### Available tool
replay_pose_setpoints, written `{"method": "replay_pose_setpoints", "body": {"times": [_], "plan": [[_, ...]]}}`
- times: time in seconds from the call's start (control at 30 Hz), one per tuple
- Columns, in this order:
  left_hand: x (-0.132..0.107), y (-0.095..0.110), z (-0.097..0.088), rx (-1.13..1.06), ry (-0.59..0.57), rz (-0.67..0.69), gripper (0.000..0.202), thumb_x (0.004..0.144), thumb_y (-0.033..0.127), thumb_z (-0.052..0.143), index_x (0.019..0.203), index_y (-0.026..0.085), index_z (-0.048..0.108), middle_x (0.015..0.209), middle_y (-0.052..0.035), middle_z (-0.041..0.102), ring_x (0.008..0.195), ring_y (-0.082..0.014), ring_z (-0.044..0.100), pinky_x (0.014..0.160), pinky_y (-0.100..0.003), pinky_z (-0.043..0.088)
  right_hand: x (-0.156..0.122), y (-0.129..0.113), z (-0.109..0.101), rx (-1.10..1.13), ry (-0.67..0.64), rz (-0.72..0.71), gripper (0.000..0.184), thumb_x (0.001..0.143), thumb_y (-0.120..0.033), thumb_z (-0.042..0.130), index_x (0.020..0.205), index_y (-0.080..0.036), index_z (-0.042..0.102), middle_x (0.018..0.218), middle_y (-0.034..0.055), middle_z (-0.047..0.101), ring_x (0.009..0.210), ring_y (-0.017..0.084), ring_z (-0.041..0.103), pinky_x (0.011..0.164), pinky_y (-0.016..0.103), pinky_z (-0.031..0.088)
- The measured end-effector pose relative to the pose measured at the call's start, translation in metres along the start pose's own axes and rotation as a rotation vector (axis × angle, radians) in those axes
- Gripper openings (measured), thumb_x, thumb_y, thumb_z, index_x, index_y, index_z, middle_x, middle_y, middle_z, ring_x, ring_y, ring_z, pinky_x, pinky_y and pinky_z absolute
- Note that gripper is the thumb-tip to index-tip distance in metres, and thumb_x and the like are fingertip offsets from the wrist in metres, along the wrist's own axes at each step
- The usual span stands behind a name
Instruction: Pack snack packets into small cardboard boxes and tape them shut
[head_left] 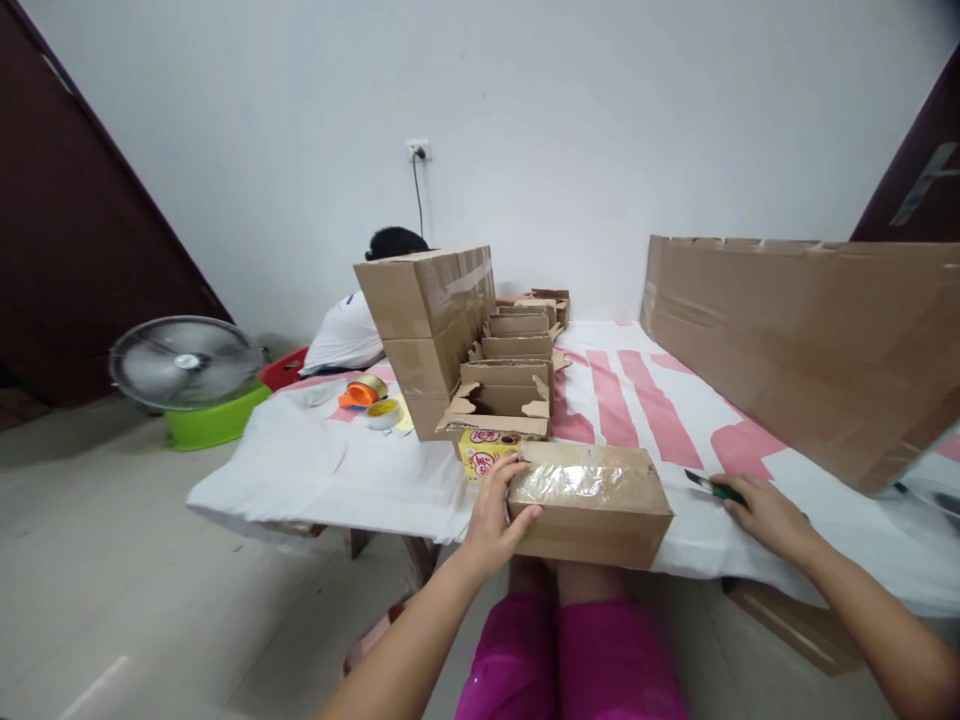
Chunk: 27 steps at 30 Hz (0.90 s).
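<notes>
A small cardboard box (600,510), sealed with clear tape on top, rests at the near edge of the low table. My left hand (496,515) grips its left end, fingers wrapped over the top corner. My right hand (761,512) lies on the white and pink table cover (660,415) to the right of the box, closed on a green-handled cutter (712,488) whose blade points left. Just behind the box stands a yellow printed carton (484,452).
A row of open cardboard boxes (514,375) runs back along the table beside a stack of sealed boxes (431,325). Tape rolls (367,398) lie to the left. A long cardboard box (810,340) fills the right. A person sits behind the stack; a fan (184,362) stands on the floor.
</notes>
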<state>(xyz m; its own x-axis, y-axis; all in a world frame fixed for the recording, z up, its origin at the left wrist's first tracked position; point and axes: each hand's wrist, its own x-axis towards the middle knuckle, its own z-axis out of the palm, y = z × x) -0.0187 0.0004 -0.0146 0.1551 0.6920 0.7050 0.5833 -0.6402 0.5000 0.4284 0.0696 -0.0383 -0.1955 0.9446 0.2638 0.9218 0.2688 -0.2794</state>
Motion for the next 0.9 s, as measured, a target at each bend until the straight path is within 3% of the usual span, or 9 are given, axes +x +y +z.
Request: {"method": "replay_pose_setpoints", "body": {"times": [0.13,0.27,0.37,0.47,0.57,0.7,0.9], "plan": [[-0.004,-0.001,0.006,-0.019,0.042,0.006,0.048,0.089,0.034,0.057,0.132,0.023,0.038,0.137,-0.0146,0.045,0.131,-0.0296,0.042,0.107,-0.051,0.037,0.022,-0.031,-0.036,0.123,0.020,-0.053,0.041,0.083,-0.039,0.045,0.115,-0.022,0.064,0.119,0.0112,0.066,0.112,0.031,0.060,0.095,0.046,0.049],[-0.005,-0.002,0.010,-0.023,0.066,0.013,0.050,0.090,0.035,0.056,0.134,0.024,0.036,0.136,-0.0142,0.045,0.130,-0.0291,0.042,0.107,-0.050,0.037,0.043,-0.095,-0.069,0.228,0.019,-0.216,0.042,0.093,-0.040,0.036,0.125,-0.024,0.058,0.126,0.0087,0.063,0.116,0.027,0.059,0.097,0.041,0.048],[-0.006,-0.003,0.012,-0.030,0.071,-0.002,0.051,0.090,0.034,0.055,0.136,0.024,0.034,0.135,-0.0139,0.044,0.131,-0.0291,0.041,0.108,-0.051,0.035,0.055,-0.158,-0.090,0.179,-0.098,-0.389,0.043,0.095,-0.031,0.033,0.133,-0.025,0.051,0.130,0.0073,0.062,0.115,0.024,0.060,0.093,0.036,0.048],[-0.008,-0.003,0.013,-0.042,0.067,-0.019,0.051,0.091,0.033,0.054,0.136,0.024,0.033,0.136,-0.0138,0.043,0.131,-0.0291,0.040,0.109,-0.052,0.034,0.065,-0.216,-0.102,-0.002,-0.269,-0.534,0.047,0.092,-0.020,0.038,0.136,-0.028,0.051,0.117,0.0070,0.070,0.099,0.024,0.067,0.081,0.032,0.050],[-0.009,-0.003,0.013,-0.048,0.060,-0.027,0.051,0.091,0.033,0.053,0.136,0.024,0.033,0.136,-0.0140,0.042,0.132,-0.0294,0.039,0.109,-0.053,0.033,0.076,-0.255,-0.103,-0.188,-0.386,-0.650,0.054,0.084,-0.011,0.045,0.134,-0.029,0.054,0.111,0.0081,0.073,0.092,0.025,0.069,0.072,0.029,0.047],[-0.009,-0.002,0.013,-0.056,0.051,-0.032,0.050,0.091,0.033,0.052,0.136,0.024,0.033,0.137,-0.0144,0.040,0.134,-0.0293,0.036,0.110,-0.055,0.031,0.088,-0.275,-0.098,-0.308,-0.461,-0.753,0.056,0.080,-0.009,0.048,0.133,-0.028,0.055,0.113,0.0098,0.072,0.093,0.025,0.069,0.068,0.027,0.044],[-0.008,0.001,0.012,-0.046,0.043,-0.010,0.048,0.092,0.032,0.051,0.136,0.024,0.032,0.137,-0.0143,0.042,0.135,-0.0287,0.036,0.110,-0.056,0.030,0.088,-0.276,-0.109,-0.346,-0.530,-0.741,0.052,0.082,-0.010,0.049,0.130,-0.028,0.059,0.104,0.0087,0.074,0.084,0.022,0.068,0.061,0.025,0.039]]}}
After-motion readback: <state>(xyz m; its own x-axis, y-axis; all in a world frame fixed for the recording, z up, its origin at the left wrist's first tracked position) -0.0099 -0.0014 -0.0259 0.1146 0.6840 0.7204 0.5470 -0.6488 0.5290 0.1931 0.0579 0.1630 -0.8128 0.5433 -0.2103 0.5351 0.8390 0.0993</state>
